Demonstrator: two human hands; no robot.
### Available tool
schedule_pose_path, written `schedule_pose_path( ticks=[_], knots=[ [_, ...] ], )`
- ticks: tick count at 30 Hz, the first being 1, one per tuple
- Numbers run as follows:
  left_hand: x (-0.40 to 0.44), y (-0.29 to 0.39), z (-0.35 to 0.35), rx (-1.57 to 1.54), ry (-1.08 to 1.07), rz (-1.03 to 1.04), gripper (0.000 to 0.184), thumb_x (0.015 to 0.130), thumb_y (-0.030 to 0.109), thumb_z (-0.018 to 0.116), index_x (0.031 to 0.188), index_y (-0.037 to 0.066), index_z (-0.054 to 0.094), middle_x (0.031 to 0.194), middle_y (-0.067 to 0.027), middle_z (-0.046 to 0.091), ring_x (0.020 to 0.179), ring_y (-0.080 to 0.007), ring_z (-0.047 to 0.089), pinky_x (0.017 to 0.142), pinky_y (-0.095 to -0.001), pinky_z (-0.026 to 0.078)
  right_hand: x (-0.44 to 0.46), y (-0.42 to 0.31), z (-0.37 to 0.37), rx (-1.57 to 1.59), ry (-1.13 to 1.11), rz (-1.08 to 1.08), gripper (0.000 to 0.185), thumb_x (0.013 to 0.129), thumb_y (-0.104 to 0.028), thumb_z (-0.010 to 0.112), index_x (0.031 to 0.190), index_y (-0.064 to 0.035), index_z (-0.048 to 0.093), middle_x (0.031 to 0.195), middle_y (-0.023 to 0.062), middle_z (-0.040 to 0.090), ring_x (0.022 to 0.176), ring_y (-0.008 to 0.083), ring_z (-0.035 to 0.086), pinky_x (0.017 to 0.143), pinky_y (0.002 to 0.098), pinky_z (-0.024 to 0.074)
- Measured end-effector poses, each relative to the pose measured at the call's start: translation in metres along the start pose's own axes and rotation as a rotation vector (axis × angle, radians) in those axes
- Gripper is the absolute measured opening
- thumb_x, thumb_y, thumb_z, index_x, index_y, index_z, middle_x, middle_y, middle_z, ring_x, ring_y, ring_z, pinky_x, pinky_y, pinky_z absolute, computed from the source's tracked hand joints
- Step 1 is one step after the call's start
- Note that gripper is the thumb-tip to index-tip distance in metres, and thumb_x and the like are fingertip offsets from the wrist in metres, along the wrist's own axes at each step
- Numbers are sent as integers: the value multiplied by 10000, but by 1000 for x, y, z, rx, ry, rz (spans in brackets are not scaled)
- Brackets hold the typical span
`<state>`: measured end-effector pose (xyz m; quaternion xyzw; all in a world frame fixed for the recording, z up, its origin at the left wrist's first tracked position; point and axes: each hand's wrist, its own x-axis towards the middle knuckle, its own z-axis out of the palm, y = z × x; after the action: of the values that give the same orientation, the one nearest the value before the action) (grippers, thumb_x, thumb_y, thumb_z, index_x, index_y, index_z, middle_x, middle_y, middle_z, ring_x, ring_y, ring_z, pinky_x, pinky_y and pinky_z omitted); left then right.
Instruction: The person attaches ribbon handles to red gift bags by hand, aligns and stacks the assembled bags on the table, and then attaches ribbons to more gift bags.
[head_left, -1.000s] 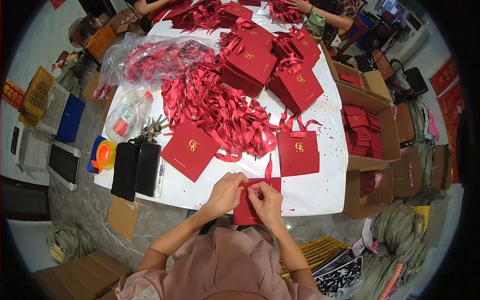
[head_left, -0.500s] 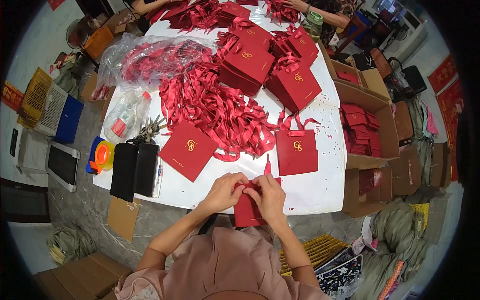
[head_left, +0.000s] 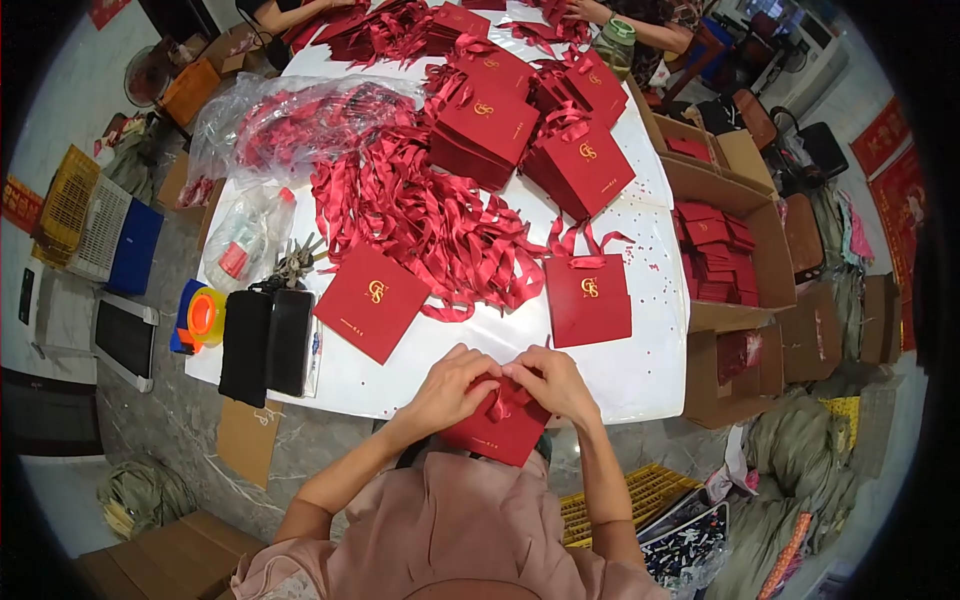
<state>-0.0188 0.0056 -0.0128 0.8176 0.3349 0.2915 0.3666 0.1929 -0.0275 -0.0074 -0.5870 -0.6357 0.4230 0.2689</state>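
A red bag [head_left: 497, 433] hangs tilted at the table's front edge, with a ribbon across its upper part. My left hand [head_left: 456, 385] pinches its top edge on the left, and my right hand [head_left: 550, 378] pinches the top on the right; the fingertips almost meet. Just beyond my hands lie a red bag with a gold logo [head_left: 372, 303] to the left and another bag with a ribbon handle [head_left: 590, 303] to the right. Behind them spreads a heap of red ribbons [head_left: 430, 230].
Stacks of red bags [head_left: 485, 130] stand farther back beside a clear plastic bag [head_left: 300, 122]. A black phone [head_left: 290, 343], keys [head_left: 297, 262] and tape [head_left: 206, 316] lie at the left. A cardboard box [head_left: 765, 265] stands at the right. Other people's arms [head_left: 650, 35] reach in at the back.
The bag between my hands has tilted, and its ribbon now shows over the upper part. My right hand has moved slightly right. The whole view has shifted a little.
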Motion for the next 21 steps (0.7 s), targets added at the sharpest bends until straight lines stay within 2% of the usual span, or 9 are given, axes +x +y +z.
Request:
schedule_pose_path(
  ticks=[1, 3, 7, 16, 18, 21],
  knots=[
    [-1, 1, 1, 22, 9, 26, 147, 820, 68, 718, 956, 53, 664, 847, -87, 623, 808, -283, 577, 709, -366, 481, 3, 2, -3, 0, 2, -1, 176, 917, -161, 691, 916, 13, 717, 772, 88, 645, 703, 166, 607, 658, 307, 472],
    [-3, 4, 1, 46, 17, 55, 151, 814, 55, 719, 955, 51, 667, 864, -87, 613, 826, -286, 578, 723, -367, 483, 7, 8, -8, 277, -195, 94, 199, 941, -164, 681, 905, 29, 716, 777, 33, 652, 715, 75, 571, 638, 256, 457],
    [-4, 8, -4, 31, 27, 109, 173, 809, 22, 700, 979, 46, 676, 935, -98, 592, 863, -290, 576, 750, -375, 491, 11, 26, 4, 390, -210, 40, 240, 911, -216, 707, 896, 23, 727, 717, 26, 648, 671, 57, 538, 606, 254, 446],
    [-3, 8, -5, 109, -15, 156, 158, 805, -7, 684, 957, 28, 658, 930, -108, 573, 871, -298, 568, 752, -383, 491, 12, 24, 24, 535, -134, 208, 147, 869, -120, 701, 831, 17, 739, 661, -32, 627, 625, 28, 517, 565, 213, 422],
    [-3, 7, -5, 116, -16, 152, 152, 805, -10, 682, 950, 23, 652, 931, -109, 573, 870, -302, 566, 753, -385, 490, 12, 23, 32, 585, -52, 292, 119, 850, -97, 695, 820, 7, 743, 663, -43, 619, 623, 20, 511, 560, 210, 417],
    [-2, 5, -8, 108, 10, 131, 152, 807, -15, 674, 952, 18, 646, 928, -115, 573, 875, -309, 564, 753, -388, 489, 14, 19, 38, 577, 25, 273, 118, 840, -101, 699, 820, 7, 743, 664, -40, 616, 620, 18, 506, 553, 204, 406]
  ],
)
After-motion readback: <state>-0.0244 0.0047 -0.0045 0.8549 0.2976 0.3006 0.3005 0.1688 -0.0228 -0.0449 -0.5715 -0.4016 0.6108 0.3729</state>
